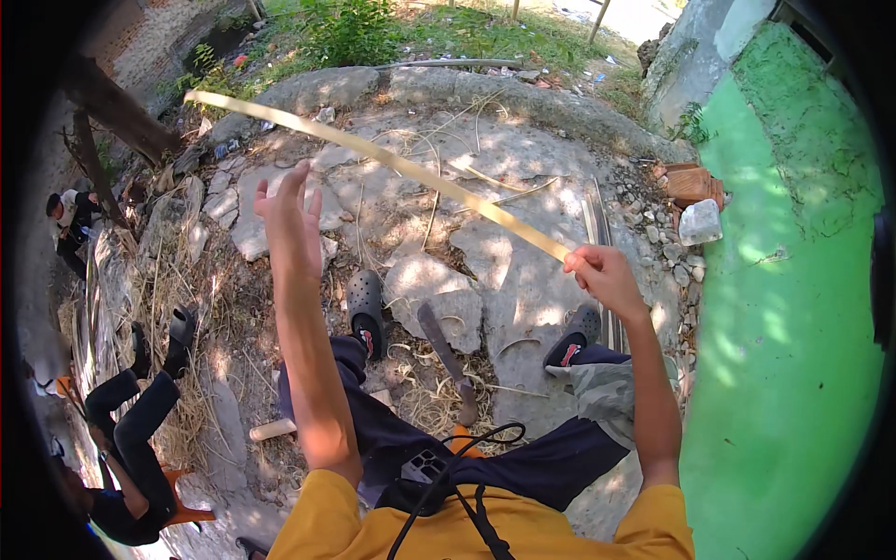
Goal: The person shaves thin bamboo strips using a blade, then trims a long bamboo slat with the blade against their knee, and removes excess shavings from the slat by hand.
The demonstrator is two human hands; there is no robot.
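A long, pale, flat strip that looks like split bamboo (pixel 401 166) slants across the view, its far end up at the left. My right hand (pixel 605 278) pinches its near end between thumb and fingers. My left hand (pixel 293 219) is raised below the strip with fingers spread, apart from it and holding nothing. On the ground between my feet lies a machete (pixel 439 338) with a wooden handle (pixel 467 403). Curly shavings (pixel 425 403) are scattered around the handle.
A green wall (pixel 784 327) runs along the right, with bricks (pixel 689 185) and rubble at its foot. Thin strips (pixel 485 177) lie on the cracked concrete (pixel 523 271) ahead. A seated person (pixel 131 411) is at the lower left, another person (pixel 70 224) farther off. A short wooden piece (pixel 273 430) lies beside my leg.
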